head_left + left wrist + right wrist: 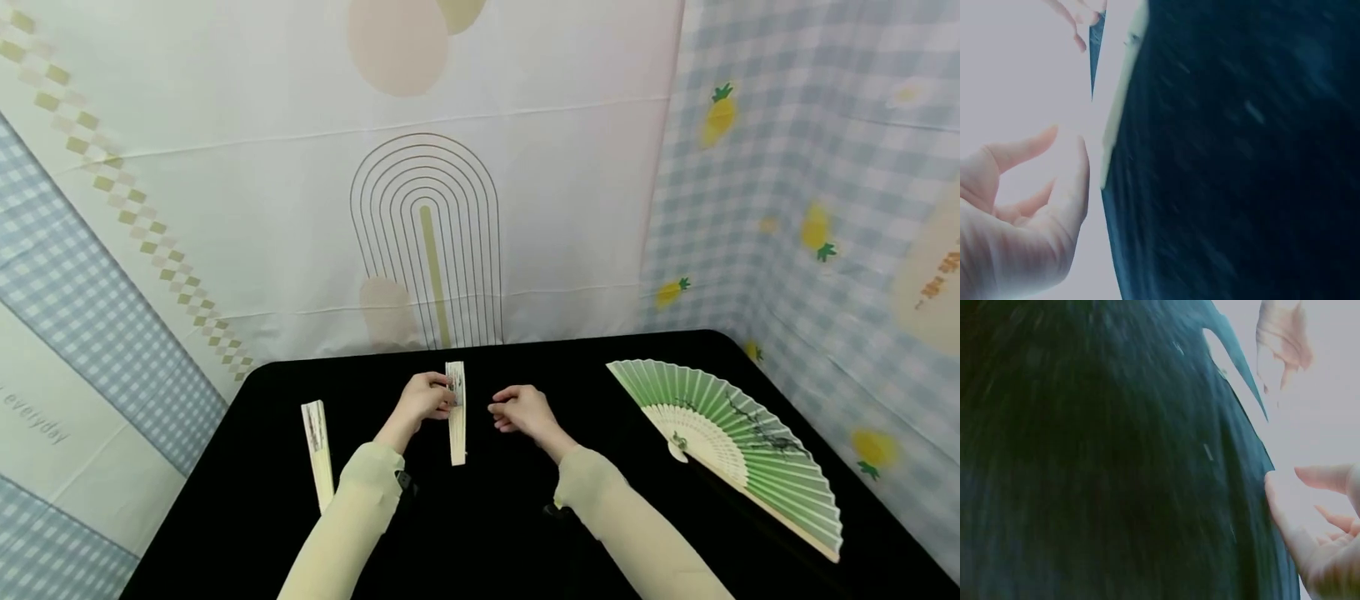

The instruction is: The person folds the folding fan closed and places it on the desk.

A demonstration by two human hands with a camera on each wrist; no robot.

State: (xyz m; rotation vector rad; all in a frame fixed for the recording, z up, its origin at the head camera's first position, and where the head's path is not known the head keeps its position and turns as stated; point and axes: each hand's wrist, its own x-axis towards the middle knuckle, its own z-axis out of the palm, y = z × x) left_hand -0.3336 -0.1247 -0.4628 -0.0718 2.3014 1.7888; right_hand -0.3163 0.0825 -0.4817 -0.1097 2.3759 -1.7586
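Note:
A folded hand fan, pale with a printed upper part, lies upright in the frame at the middle of the black table. My left hand is at its left edge, fingers overlapping that edge in the head view. In the left wrist view thumb and index finger bend toward each other beside the folded fan, with nothing visible between them. Right of the fan and apart from it is my right hand, fingers loosely curled, holding nothing. The right wrist view shows its thumb and fingers spread apart.
A second folded fan lies on the left, partly behind the left sleeve. On the right a green fan lies spread out, with a dark branch print. The black table meets patterned cloth walls behind and at both sides.

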